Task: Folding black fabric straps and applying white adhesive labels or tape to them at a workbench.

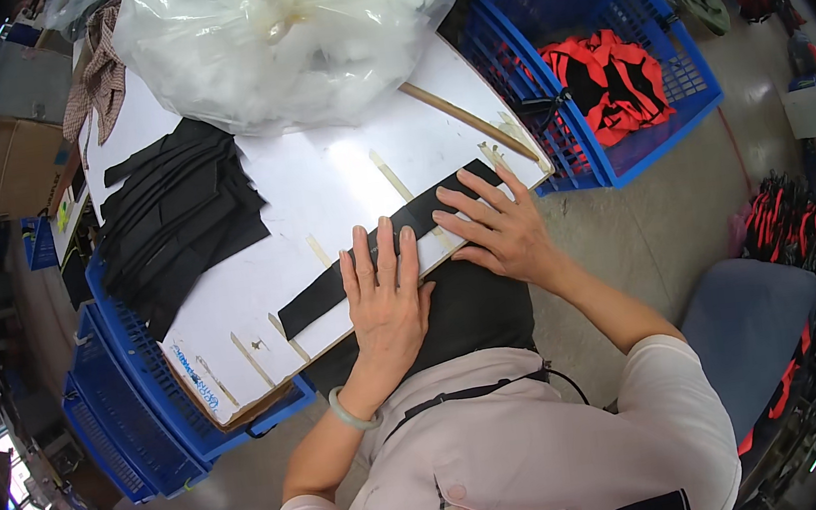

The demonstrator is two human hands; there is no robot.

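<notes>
A long black fabric strip [315,301] lies slantwise along the near edge of a white work board [314,180]. My left hand [385,298] rests flat on the strip's middle, fingers stretched out and pointing away from me. Toward its right end, my right hand [504,229] lies spread, fingertips on the cloth and thumb near the board's edge. Neither hand grips anything. A fanned pile of black fabric pieces [184,215] sits on the board's left side. Pieces of tan tape [388,172] are stuck to the board.
A big clear plastic bag [294,51] with white contents covers the far part of the board. Beside it lies a wooden stick [468,119]. A blue crate [619,165] at right holds red-and-black cloth [611,91]. Other blue crates [109,410] stand at left; a grey-blue seat [756,346] is right.
</notes>
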